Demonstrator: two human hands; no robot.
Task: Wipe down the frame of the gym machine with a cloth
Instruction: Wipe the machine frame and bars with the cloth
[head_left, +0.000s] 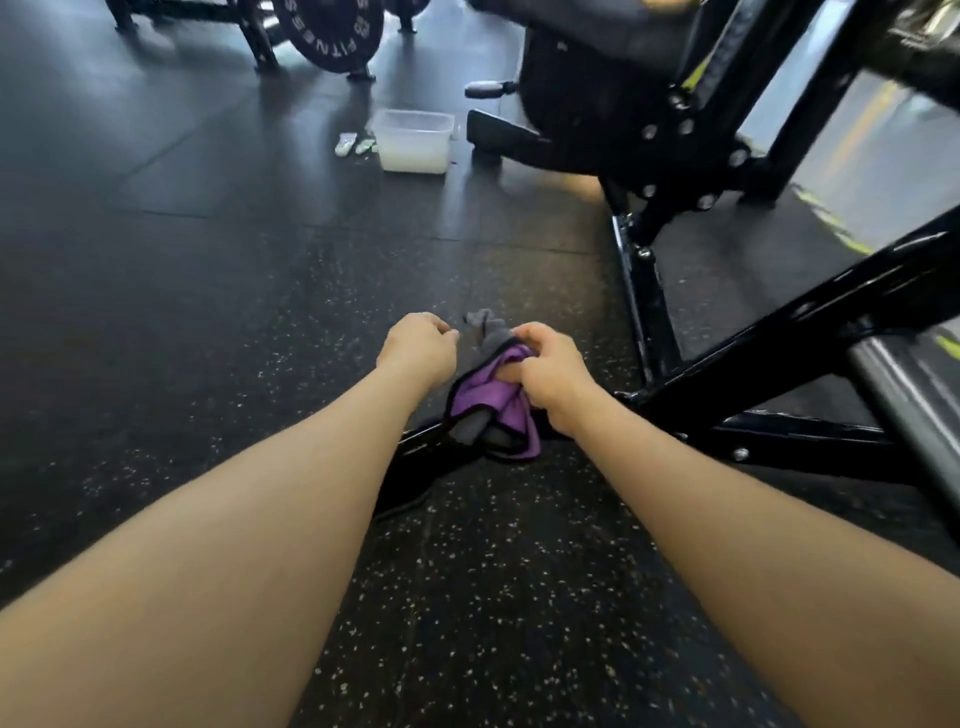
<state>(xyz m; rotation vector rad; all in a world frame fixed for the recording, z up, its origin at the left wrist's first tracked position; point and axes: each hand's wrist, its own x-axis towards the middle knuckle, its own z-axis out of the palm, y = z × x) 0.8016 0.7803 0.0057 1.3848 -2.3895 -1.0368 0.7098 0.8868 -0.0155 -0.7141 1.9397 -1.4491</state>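
Observation:
A purple and grey cloth (493, 400) with a black hem hangs bunched from my right hand (553, 374), which grips its upper part. It dangles just above a low black bar of the gym machine frame (779, 358), whose glossy black beams run across the floor and slant up to the right. My left hand (418, 345) hovers just left of the cloth with its fingers curled shut; it does not appear to hold the fabric. Both forearms reach forward from the bottom of the view.
A translucent plastic tub (413, 141) stands on the speckled rubber floor ahead, with two small bottles (355, 144) beside it. A black weight plate (327, 34) on a rack stands at the back. The machine's bolted uprights (691, 119) fill the right side.

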